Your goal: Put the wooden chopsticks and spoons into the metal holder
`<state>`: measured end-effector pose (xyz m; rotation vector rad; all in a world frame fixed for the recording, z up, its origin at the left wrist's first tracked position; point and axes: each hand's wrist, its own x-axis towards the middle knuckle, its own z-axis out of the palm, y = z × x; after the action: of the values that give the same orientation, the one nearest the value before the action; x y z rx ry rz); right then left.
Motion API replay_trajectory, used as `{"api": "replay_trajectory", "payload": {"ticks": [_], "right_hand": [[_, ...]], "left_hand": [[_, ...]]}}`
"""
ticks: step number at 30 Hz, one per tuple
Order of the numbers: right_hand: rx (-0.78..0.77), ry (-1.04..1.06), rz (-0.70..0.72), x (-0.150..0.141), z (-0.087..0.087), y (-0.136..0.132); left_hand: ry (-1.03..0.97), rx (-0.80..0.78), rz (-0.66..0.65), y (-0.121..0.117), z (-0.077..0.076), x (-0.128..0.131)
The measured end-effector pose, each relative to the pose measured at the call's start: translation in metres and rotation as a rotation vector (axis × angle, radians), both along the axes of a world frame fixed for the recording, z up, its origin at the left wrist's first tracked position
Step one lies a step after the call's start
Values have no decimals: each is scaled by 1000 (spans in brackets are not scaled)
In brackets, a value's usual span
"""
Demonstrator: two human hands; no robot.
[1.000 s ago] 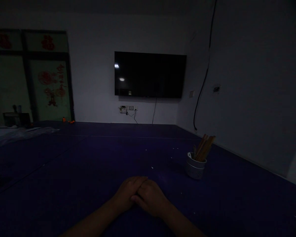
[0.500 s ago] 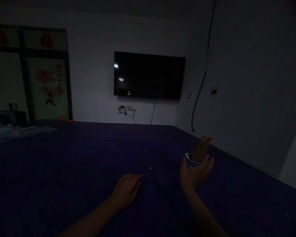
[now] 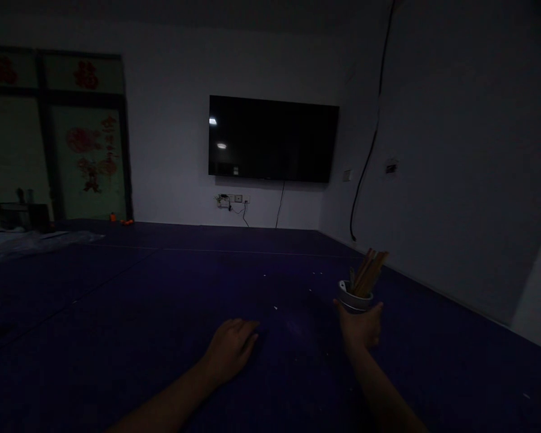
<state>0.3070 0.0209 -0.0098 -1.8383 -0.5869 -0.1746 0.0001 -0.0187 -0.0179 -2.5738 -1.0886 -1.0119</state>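
On the right stands a small light-coloured cup (image 3: 355, 301), upright on the dark blue surface (image 3: 198, 282). Several thin wooden sticks (image 3: 370, 273), like chopsticks, lean to the right out of its top. My right hand (image 3: 359, 328) is closed round the cup's near side, thumb at the left and fingers curled at the right; part of the cup is hidden behind it. To the left, my left hand (image 3: 232, 349) rests palm down on the surface, holding nothing, with its thumb apart from the fingers.
Small white scraps (image 3: 275, 308) dot the surface. Clear plastic sheeting (image 3: 40, 243) lies at the far left, and small orange items (image 3: 126, 222) sit by the door. A television (image 3: 273, 138) hangs on the back wall; a black cable (image 3: 365, 171) runs down the right wall.
My right hand has moved down on the cup, and its fingers have closed in round the lower side. More of the rim shows now. The left hand has stayed in place.
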Motion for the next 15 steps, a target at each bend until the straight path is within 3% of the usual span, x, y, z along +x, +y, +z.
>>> {"api": "replay_trajectory", "payload": {"ticks": [9,15], "right_hand": [[54,-22,21,5,-4,4],[92,-67,68,-1,3,0]], "left_hand": [[37,0,6,3,-2,-1],[14,4,6,2,-2,1]]}}
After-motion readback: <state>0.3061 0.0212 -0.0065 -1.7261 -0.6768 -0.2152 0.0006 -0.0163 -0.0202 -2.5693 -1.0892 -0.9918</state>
